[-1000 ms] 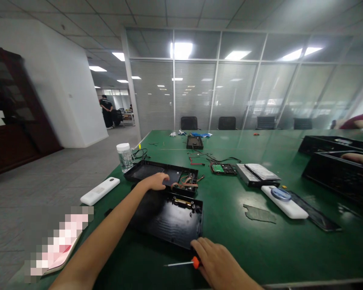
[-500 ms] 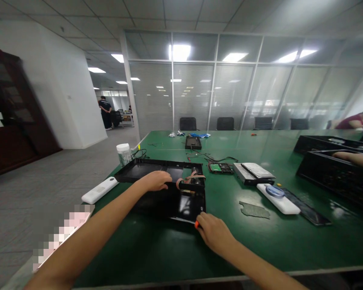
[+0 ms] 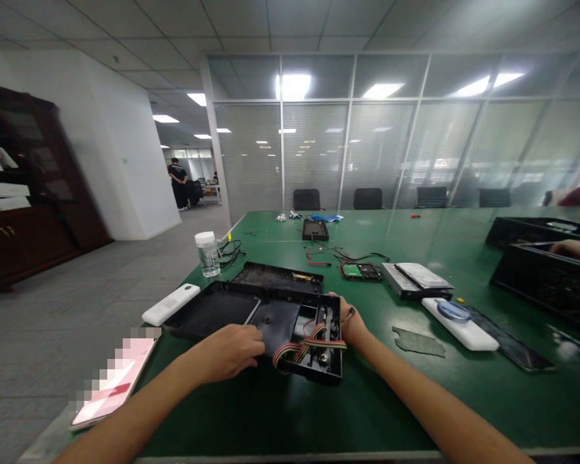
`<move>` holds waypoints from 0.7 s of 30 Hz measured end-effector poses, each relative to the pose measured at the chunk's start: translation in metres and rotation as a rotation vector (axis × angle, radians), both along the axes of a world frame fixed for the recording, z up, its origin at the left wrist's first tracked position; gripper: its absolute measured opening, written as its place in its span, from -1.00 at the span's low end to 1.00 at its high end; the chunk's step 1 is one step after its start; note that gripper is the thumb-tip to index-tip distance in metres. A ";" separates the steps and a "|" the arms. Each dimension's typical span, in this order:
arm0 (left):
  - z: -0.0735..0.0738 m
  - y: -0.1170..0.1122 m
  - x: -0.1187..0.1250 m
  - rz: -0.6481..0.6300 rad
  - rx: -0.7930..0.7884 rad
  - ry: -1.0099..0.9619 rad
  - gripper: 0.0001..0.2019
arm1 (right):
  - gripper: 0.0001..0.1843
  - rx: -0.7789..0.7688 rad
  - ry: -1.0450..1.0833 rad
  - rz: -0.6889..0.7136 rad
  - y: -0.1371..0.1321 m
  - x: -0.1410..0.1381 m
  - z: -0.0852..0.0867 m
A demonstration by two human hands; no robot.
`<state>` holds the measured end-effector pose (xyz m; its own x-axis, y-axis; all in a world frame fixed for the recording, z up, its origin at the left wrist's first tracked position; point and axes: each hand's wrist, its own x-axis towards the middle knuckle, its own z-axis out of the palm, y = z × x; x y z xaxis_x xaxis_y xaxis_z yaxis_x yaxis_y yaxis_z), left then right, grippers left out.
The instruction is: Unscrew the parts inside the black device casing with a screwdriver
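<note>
A shallow black casing (image 3: 275, 325) lies tilted toward me above the green table (image 3: 290, 419). Loose striped ribbon cables (image 3: 314, 345) and small metal parts fill its right end. My left hand (image 3: 234, 351) is closed on the casing's near wall, fingers curled over the edge. Round the far right corner, my right hand (image 3: 350, 322) grips the casing, most of its fingers hidden behind the wall. A small dark item shows against this hand; I cannot make out what it is. Directly behind the casing rests a flat black panel (image 3: 275, 278) with a brass-coloured strip.
Left are a clear jar (image 3: 207, 254), a white device (image 3: 171, 305) and a pink-screened phone (image 3: 118, 386). Farther back lie cables, a green circuit board (image 3: 360, 270) and a small black box (image 3: 315, 230). On the right, another person's hand (image 3: 575, 250) reaches into a large black case (image 3: 536, 277).
The casing with cables has come nearer, in front of the black panel, which is now behind it. My right hand has moved from the panel's near corner to the casing's right side.
</note>
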<state>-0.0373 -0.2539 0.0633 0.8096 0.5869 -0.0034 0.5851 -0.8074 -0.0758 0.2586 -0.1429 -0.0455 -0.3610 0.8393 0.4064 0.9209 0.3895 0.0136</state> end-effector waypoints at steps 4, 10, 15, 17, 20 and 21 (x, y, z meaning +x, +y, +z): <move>-0.018 -0.008 -0.006 0.027 -0.037 -0.004 -0.95 | -0.67 0.063 -0.113 -0.269 0.012 0.048 -0.001; -0.035 0.004 -0.009 0.155 -0.093 0.089 -0.93 | -0.67 0.015 0.024 -0.334 0.014 0.069 -0.001; -0.022 0.047 -0.004 0.329 -0.389 0.049 -0.60 | -0.67 -0.118 0.267 -0.166 0.004 0.037 0.002; -0.019 0.072 0.006 0.299 -0.450 -0.041 -0.58 | -0.65 -0.211 0.294 -0.098 -0.002 0.024 0.003; -0.028 0.109 0.025 0.247 -0.201 -0.133 -0.64 | -0.67 -0.285 0.311 -0.035 -0.011 0.011 0.004; -0.034 0.118 0.031 0.210 -0.105 -0.122 -0.68 | -0.68 -0.284 0.321 -0.023 -0.012 0.009 0.004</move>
<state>-0.0061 -0.1360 0.0293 0.6685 0.7435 0.0170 0.7401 -0.6674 0.0829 0.2671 -0.1553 -0.0411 -0.2342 0.9405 0.2462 0.8694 0.3159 -0.3798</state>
